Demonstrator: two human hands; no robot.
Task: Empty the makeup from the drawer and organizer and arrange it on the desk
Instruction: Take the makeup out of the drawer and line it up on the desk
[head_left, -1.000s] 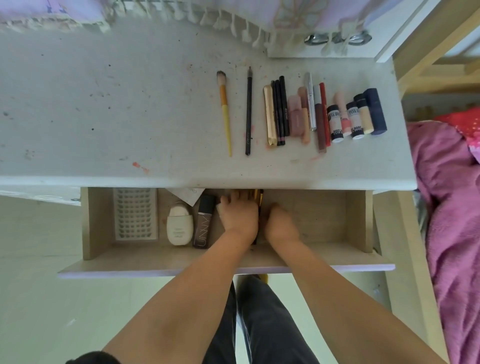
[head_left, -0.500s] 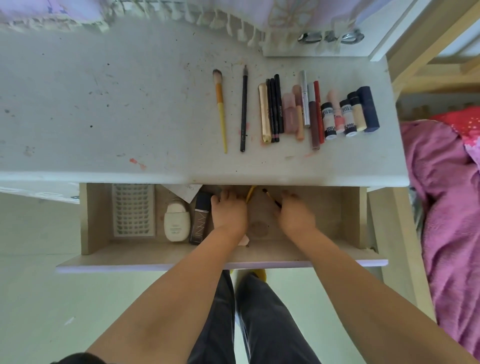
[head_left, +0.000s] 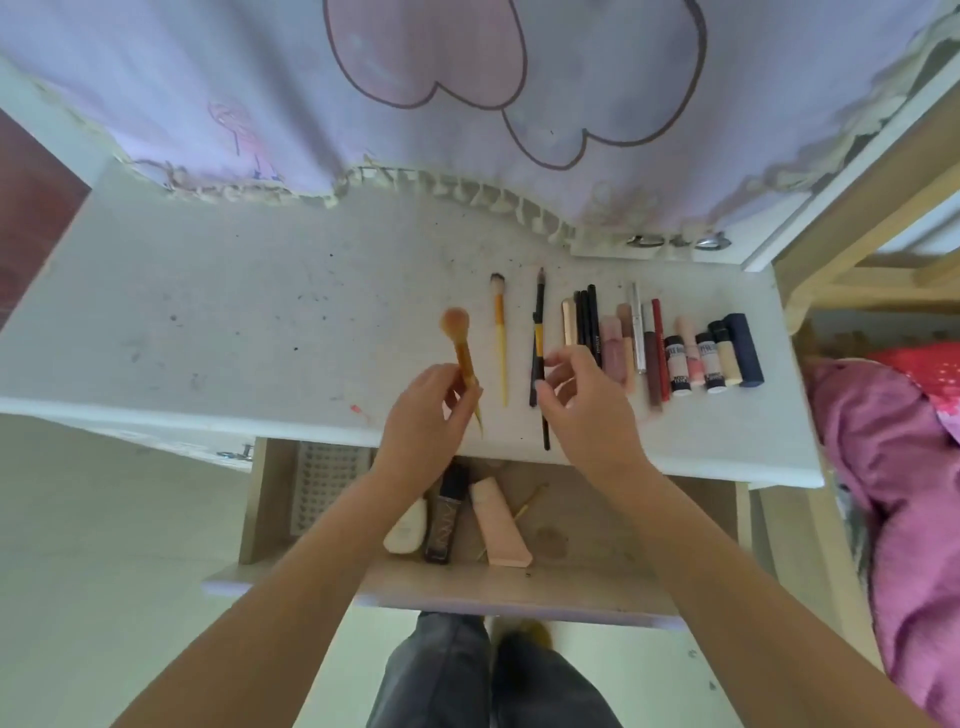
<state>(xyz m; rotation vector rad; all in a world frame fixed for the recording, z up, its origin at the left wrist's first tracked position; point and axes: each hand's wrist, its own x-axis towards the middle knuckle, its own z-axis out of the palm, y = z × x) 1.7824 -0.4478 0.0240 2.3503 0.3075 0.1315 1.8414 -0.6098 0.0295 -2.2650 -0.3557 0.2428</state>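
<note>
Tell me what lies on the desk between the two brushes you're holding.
In the head view, one yellow-handled brush lies on the desk between the orange brush in the left hand and the dark brush in the right hand.

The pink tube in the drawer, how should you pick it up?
Best guess: pinch the pink tube across its middle, coming straight down from above. It lies flat on the drawer floor with open space on its right; the dark bottle sits close on its left.

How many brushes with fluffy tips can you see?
2. One fluffy orange brush is in the left hand; one yellow-handled brush lies on the desk. More may hide in the drawer.
</note>
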